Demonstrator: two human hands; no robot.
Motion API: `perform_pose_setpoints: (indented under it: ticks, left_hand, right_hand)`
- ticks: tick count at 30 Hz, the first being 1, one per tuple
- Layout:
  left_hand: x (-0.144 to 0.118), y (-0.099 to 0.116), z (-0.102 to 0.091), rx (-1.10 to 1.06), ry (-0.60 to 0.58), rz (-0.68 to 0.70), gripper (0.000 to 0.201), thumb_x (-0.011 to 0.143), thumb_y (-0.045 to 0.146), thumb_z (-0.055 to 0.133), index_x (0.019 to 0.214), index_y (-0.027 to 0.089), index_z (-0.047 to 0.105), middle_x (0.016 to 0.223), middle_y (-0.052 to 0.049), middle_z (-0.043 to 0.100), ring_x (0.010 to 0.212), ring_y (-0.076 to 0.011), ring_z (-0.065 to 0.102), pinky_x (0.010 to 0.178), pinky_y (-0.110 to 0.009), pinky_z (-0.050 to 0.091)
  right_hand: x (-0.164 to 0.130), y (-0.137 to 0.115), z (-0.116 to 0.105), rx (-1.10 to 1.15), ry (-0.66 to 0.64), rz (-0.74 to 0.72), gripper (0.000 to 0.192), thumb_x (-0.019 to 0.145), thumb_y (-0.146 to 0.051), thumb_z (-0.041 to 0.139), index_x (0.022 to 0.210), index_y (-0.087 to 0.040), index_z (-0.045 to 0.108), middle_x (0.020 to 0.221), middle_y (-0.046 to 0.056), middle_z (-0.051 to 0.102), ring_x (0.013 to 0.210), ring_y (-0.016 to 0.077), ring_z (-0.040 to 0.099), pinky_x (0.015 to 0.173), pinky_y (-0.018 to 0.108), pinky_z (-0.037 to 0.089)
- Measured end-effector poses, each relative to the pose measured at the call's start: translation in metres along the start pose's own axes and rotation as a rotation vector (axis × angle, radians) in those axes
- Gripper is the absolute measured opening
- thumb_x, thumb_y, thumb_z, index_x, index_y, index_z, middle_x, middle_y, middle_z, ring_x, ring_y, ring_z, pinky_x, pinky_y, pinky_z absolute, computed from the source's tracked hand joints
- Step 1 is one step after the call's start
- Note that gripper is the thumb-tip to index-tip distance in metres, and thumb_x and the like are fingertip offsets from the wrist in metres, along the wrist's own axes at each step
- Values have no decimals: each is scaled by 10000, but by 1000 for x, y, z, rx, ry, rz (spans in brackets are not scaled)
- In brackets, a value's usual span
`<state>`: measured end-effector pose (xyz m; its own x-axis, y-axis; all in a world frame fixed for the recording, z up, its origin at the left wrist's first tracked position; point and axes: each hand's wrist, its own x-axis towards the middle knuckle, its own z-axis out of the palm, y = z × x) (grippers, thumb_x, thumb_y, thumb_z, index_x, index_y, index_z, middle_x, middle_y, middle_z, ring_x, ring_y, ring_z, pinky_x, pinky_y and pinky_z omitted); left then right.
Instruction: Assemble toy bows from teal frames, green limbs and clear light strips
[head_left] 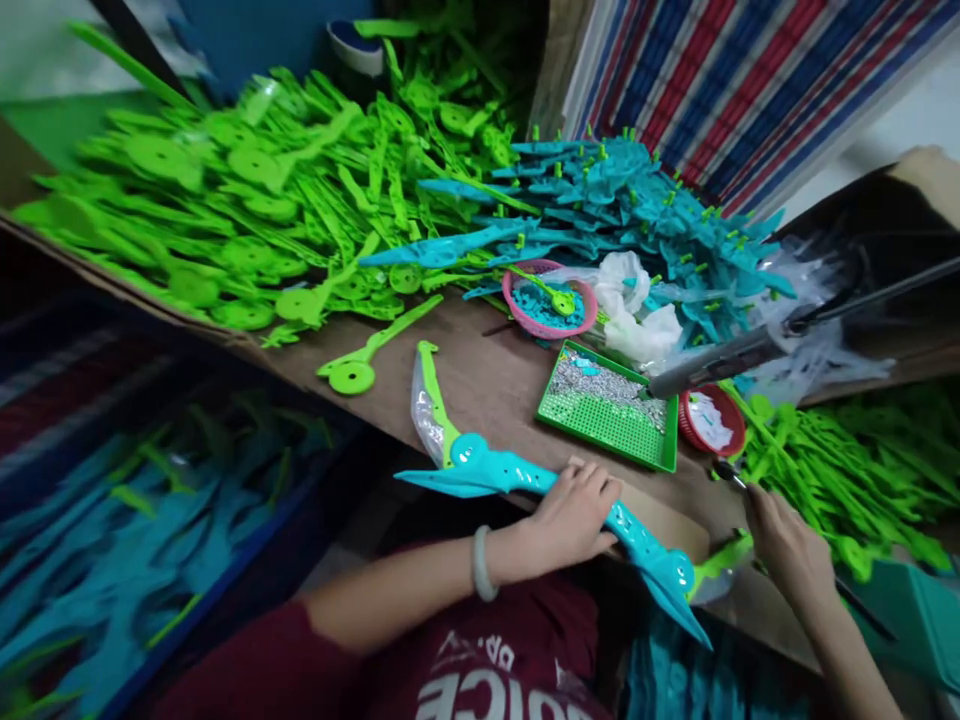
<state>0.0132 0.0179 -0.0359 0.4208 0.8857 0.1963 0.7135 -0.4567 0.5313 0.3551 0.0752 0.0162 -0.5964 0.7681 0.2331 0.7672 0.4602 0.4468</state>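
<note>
Left hand point(574, 515) lies palm-down over the middle of the teal plastic piece point(517, 472), fingers curled loosely around it and pinning it to the front edge of the counter point(495, 375). That long, curved piece runs from a pointed tip at the left, under the hand, down to a second blade-like end near the lap, with green arms point(433, 395) jointed on at both ends. It looks like thin moulded plastic: light, stiff, glossy and probably a bit slippery, so the thick middle bar is the sensible place to hold, away from the thin tips. Right hand point(780, 535) is closed around a small dark tool point(726, 470), its tip poking out above the fingers. Farther out sit a green tray point(607, 405) of tiny silvery bits, a red dish point(712, 420), a pink basket point(549, 300), then heaps of green parts point(247, 190) and teal parts point(637, 210). White lettering on the maroon shirt point(487, 670) is upside down and only partly legible.
</note>
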Motion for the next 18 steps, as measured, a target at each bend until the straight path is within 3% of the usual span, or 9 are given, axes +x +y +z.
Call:
perform_pose_setpoints:
  ticks: [3,5,7,8,11,14,16,18]
  left_hand:
    - [-15,-6,-2,-9,40,127,672,814,591,746,1265,131,556,1349,-189,590,1345,-358,489,1117,-525,402]
    - [-30,-13,3,38,66,264,846,790,662,731,1392,121,483,1443,-195,537,1436,-361,397,1191,-539,320]
    - [-42,-17,13,143,110,323,823,830,579,735,1435,98,453,1430,-189,561,1420,-348,428,1204,-519,310]
    - [-47,-19,19,192,134,314,704,886,482,709,1427,101,470,1403,-168,590,1386,-328,475,1195,-493,328]
    - [-49,-20,34,247,197,303,372,1021,254,504,1370,131,543,1333,-109,651,1269,-261,590,1139,-426,399]
    - [-44,-18,36,249,235,328,355,1042,240,444,1349,109,565,1320,-129,661,1247,-267,604,1119,-428,418]
    - [-42,-17,33,258,268,334,355,1038,257,461,1324,85,583,1333,-154,653,1259,-284,594,1123,-446,411]
    - [-42,-17,30,258,300,337,339,1035,256,471,1290,77,606,1338,-157,652,1265,-282,591,1124,-446,407]
  right_hand:
    - [7,-32,-49,376,-73,-8,351,1044,-315,408,1320,-201,593,1074,106,764,859,204,759,642,263,569]
    - [28,-70,-80,671,-129,-63,380,1030,-261,457,1400,-256,548,1110,72,769,896,180,762,723,247,597]
    - [65,-117,-101,868,-112,-155,406,1021,-237,487,1420,-274,555,1149,76,763,972,192,753,805,272,606]
    - [91,-142,-107,937,-95,-201,415,1021,-230,490,1428,-279,556,1186,80,751,1014,194,740,843,287,601]
    - [179,-214,-101,1094,116,-191,405,1032,-248,465,1422,-249,574,1109,78,752,915,169,711,820,289,583]
    - [258,-272,-78,1147,209,-133,444,1034,-222,395,1450,-207,550,1050,83,745,873,170,673,857,329,565]
    - [287,-297,-67,1122,25,-215,439,1010,-194,434,1422,-210,583,998,74,756,815,170,665,845,336,561]
    - [296,-308,-63,1094,-128,-305,424,995,-192,469,1392,-215,615,986,71,767,783,171,667,834,339,562]
